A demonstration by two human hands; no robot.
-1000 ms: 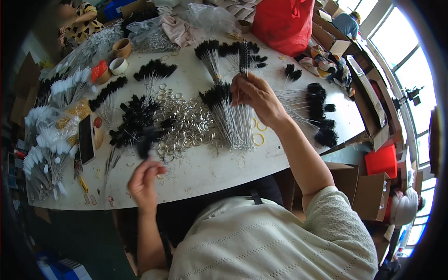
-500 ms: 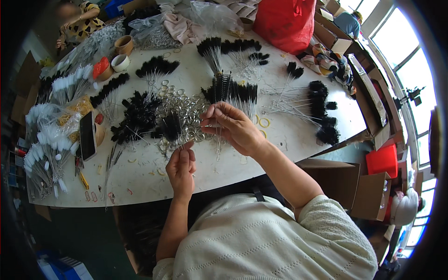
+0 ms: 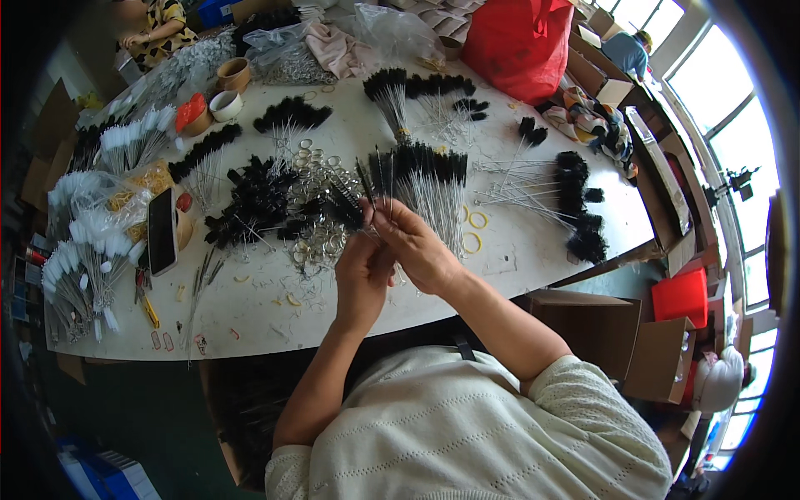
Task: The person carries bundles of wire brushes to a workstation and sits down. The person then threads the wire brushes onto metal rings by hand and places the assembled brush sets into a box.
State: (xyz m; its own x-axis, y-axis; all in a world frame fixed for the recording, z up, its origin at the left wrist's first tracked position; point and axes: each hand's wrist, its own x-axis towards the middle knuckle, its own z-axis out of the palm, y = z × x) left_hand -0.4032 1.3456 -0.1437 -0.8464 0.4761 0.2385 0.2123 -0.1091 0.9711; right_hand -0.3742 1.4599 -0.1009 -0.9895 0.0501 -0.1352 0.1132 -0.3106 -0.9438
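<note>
Both my hands meet over the near middle of the table, fingers closed. From the fingers of my right hand (image 3: 421, 254) a few thin black bristle brushes (image 3: 367, 179) stand up on wire stems. My left hand (image 3: 362, 279) is pinched just below and beside it. A small fan of black brushes (image 3: 342, 205) rises above the left hand's fingers, which hide the stems. Behind the hands lies a heap of metal rings (image 3: 315, 171). A bundle of black wire brushes (image 3: 429, 179) lies just beyond my right hand.
Black brushes lie in piles at left (image 3: 250, 200) and right (image 3: 572, 183). White-tipped brushes (image 3: 92, 258), a phone (image 3: 162, 233) and a yellow cutter (image 3: 150, 312) are at the left. A red bag (image 3: 512, 50) stands at the back. Another person (image 3: 162, 33) sits far left.
My hands have come together from apart. The left hand moved right and up with the small fan of brushes; the right hand moved slightly lower, and its brushes are now spread.
</note>
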